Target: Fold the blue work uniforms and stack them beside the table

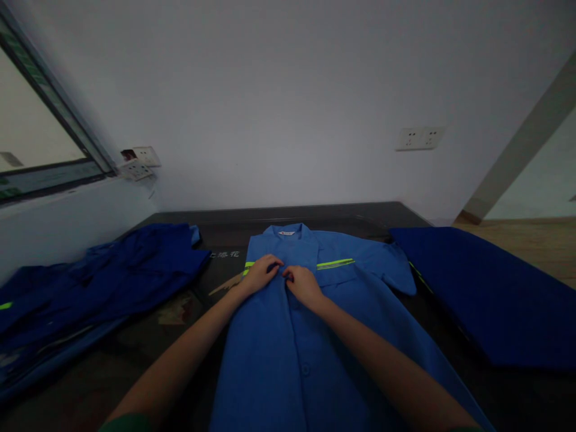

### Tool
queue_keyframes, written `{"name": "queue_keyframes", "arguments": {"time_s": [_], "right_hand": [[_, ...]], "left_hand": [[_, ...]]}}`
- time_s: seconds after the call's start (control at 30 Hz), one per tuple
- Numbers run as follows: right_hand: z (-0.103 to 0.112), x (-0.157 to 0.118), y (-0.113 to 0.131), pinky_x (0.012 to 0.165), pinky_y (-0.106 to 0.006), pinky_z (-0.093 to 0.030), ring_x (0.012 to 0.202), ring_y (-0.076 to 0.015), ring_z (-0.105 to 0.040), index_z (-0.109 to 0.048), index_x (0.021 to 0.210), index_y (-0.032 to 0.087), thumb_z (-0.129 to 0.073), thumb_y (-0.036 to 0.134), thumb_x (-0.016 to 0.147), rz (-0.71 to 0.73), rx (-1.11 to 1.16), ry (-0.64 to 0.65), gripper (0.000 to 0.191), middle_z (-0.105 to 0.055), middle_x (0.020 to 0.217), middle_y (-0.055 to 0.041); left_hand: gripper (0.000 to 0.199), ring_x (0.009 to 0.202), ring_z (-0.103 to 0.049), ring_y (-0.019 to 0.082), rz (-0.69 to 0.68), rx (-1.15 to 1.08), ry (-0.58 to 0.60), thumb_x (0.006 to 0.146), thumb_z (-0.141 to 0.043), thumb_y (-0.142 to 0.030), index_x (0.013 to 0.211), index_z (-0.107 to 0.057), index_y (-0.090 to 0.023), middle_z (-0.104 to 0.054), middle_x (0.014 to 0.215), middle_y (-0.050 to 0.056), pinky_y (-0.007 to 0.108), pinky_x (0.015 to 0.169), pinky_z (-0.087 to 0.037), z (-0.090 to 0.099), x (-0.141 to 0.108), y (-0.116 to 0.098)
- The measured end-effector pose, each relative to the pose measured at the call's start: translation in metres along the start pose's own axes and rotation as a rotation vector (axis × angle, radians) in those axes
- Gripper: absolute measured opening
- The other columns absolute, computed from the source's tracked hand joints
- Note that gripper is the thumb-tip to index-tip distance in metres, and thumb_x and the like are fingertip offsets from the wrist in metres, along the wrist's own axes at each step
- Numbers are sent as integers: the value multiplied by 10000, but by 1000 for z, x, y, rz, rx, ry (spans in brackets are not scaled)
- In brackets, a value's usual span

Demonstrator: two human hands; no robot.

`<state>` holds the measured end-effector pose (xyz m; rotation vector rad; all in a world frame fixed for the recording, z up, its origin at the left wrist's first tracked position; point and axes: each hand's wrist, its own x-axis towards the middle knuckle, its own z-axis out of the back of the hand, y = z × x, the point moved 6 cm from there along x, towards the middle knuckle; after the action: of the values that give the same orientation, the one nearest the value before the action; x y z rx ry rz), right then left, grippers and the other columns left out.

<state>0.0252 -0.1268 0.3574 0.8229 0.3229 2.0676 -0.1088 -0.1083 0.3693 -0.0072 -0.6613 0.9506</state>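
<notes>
A light blue short-sleeved work shirt [333, 324] lies face up before me, its collar pointing at the wall and a yellow-green stripe crossing the chest. My left hand [262, 273] is closed on the front edge of the shirt, just below the collar. Close beside it, my right hand [302, 284] pinches the other side of the same front opening. The fingertips nearly meet, and whatever small part they grip is hidden. Lower down, a button [306, 369] shows on the front. The right-hand sleeve [398, 270] is spread outward.
Crumpled dark blue garments [112, 276] are heaped at the left of the dark table [288, 213]. A dark blue folded garment [495, 288] lies flat at the right, near the sleeve. The wall behind carries sockets [420, 138]; a window [40, 114] is at the upper left.
</notes>
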Motion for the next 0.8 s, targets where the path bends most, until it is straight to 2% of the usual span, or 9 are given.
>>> {"name": "queue_keyframes", "arguments": {"time_s": [0.17, 0.33, 0.4, 0.53, 0.63, 0.7, 0.8], "right_hand": [[8, 0, -7, 655, -229, -449, 700, -151, -637, -709, 814, 187, -592, 84, 745, -39, 180, -30, 171, -710, 757, -18], [5, -1, -14, 612, -223, -423, 651, -138, -604, -697, 806, 180, -604, 83, 739, -64, 255, -25, 150, -675, 697, -3], [3, -1, -14, 627, -225, -417, 677, -139, -597, -686, 826, 180, -607, 83, 746, -55, 224, -2, 149, -665, 721, -3], [7, -1, -10, 703, -237, -409, 807, -151, -574, -640, 957, 155, -703, 116, 699, 3, 67, 10, 268, -648, 893, -33], [7, -2, -10, 699, -243, -397, 818, -163, -577, -634, 961, 152, -786, 201, 653, 2, -27, 140, 347, -645, 906, -39], [6, -4, -11, 676, -240, -387, 811, -171, -591, -655, 932, 157, -797, 225, 643, -13, -80, 223, 329, -659, 892, -42], [8, -5, -12, 644, -226, -379, 790, -163, -611, -690, 889, 164, -754, 199, 686, -24, -95, 262, 216, -683, 864, -36]], "left_hand": [[210, 943, -633, 170, -52, -203, 139, 899, -499, -282, 909, -690, -197, -700, 968, 55, 299, 895, -473, 2, -11, 3], [177, 1013, -618, 167, -87, -233, 246, 875, -580, -330, 957, -700, -229, -702, 1021, 29, 352, 1074, -330, 1, -11, -6], [173, 995, -617, 170, -87, -233, 257, 863, -606, -343, 948, -698, -223, -697, 1005, 31, 365, 1064, -338, -1, -11, -7], [204, 943, -604, 177, -145, -266, 226, 867, -608, -357, 888, -694, -173, -668, 964, 61, 329, 916, -445, -3, -11, -9], [186, 944, -595, 172, -172, -275, 228, 879, -599, -330, 913, -693, -173, -643, 983, 63, 318, 892, -449, -2, -11, -12], [183, 967, -592, 170, -170, -288, 262, 878, -603, -313, 980, -683, -183, -634, 1018, 60, 317, 903, -445, -3, -12, -15], [218, 990, -591, 175, -155, -308, 314, 852, -641, -316, 1026, -664, -187, -637, 1044, 57, 321, 919, -439, -6, -13, -18]]}}
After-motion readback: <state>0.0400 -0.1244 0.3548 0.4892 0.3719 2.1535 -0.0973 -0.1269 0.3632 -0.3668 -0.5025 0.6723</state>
